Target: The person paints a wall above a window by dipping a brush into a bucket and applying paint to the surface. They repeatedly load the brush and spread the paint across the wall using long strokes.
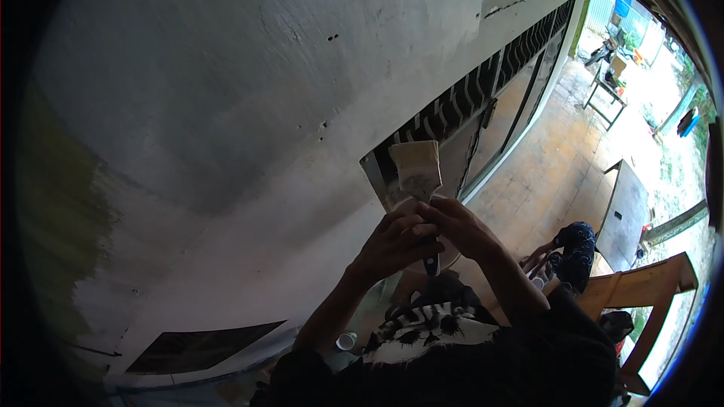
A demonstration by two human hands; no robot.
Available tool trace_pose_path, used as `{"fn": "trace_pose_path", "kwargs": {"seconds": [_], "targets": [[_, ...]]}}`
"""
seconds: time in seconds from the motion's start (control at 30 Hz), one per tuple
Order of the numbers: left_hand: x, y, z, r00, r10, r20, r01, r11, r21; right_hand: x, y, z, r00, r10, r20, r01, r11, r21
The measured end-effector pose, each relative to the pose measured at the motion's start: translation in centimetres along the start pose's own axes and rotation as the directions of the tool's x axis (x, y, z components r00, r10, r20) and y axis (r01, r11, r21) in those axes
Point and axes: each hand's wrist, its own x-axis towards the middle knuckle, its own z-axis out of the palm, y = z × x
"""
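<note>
A wide paintbrush (418, 166) with pale, paint-coated bristles points upward in front of my chest. My left hand (392, 240) wraps its fingers round the dark handle from the left. From the other side my right hand (456, 224) closes on the brush just below the bristles, its fingers meeting those of the left. The handle's end (431, 264) sticks out under the hands. Part of a pale rounded rim shows behind the hands; what it belongs to is hidden. Beside and above me stretches a wall (226, 136) with patchy whitish paint, and a greenish area (60, 203) at its far left.
Dark patterned grilles (471, 98) are set in the wall. Another person's patterned knee (577, 245) and hand show at right, near a wooden piece of furniture (641, 286) and a low table (624, 215). A white cup (346, 341) is below my left arm. Tiled floor (543, 158) extends outside.
</note>
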Motion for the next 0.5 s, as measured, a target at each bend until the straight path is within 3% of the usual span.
{"fn": "trace_pose_path", "kwargs": {"seconds": [0.07,0.1,0.17,0.2,0.23,0.3,0.37,0.43,0.47,0.5], "targets": [[-0.1,0.2,0.9,0.998,-0.067,0.002,0.067,0.998,-0.012,-0.3,-0.4,0.3,0.996,0.060,-0.066,-0.048,0.986,0.160],[-0.3,0.3,1.4,0.991,-0.137,0.000,0.137,0.990,-0.024,-0.3,-0.3,0.3,0.996,0.060,-0.068,-0.048,0.985,0.163],[-2.2,0.1,2.9,0.990,-0.141,-0.026,0.142,0.989,0.038,-0.2,-0.2,-0.3,0.988,0.044,-0.147,-0.028,0.994,0.110],[-2.2,0.6,3.5,0.865,-0.440,-0.243,0.398,0.894,-0.204,-0.3,-0.4,-0.7,0.991,0.073,-0.114,-0.061,0.993,0.104],[-2.2,1.0,3.9,0.609,-0.710,-0.353,0.537,0.697,-0.475,-0.3,-0.1,-1.0,0.991,0.071,-0.117,-0.058,0.993,0.107],[-2.6,1.4,3.7,0.442,-0.887,0.135,0.575,0.165,-0.801,-0.3,0.6,-1.0,0.998,0.061,-0.031,-0.056,0.989,0.135],[-5.4,0.8,6.4,0.405,-0.779,0.479,0.440,-0.293,-0.849,-0.1,1.9,-1.1,0.999,0.049,0.000,-0.048,0.990,0.135],[-1.9,1.5,5.8,0.314,-0.770,0.555,0.296,-0.476,-0.828,0.2,2.1,-1.0,1.000,-0.005,-0.001,0.005,0.982,0.187],[-0.9,0.6,6.3,0.310,-0.773,0.553,0.296,-0.474,-0.829,0.4,2.4,-1.6,0.997,-0.028,0.075,0.018,0.991,0.130],[-0.2,-0.3,6.9,0.443,-0.711,0.546,0.204,-0.514,-0.834,0.6,3.3,-1.8,0.996,-0.026,0.081,0.015,0.991,0.133]]}}
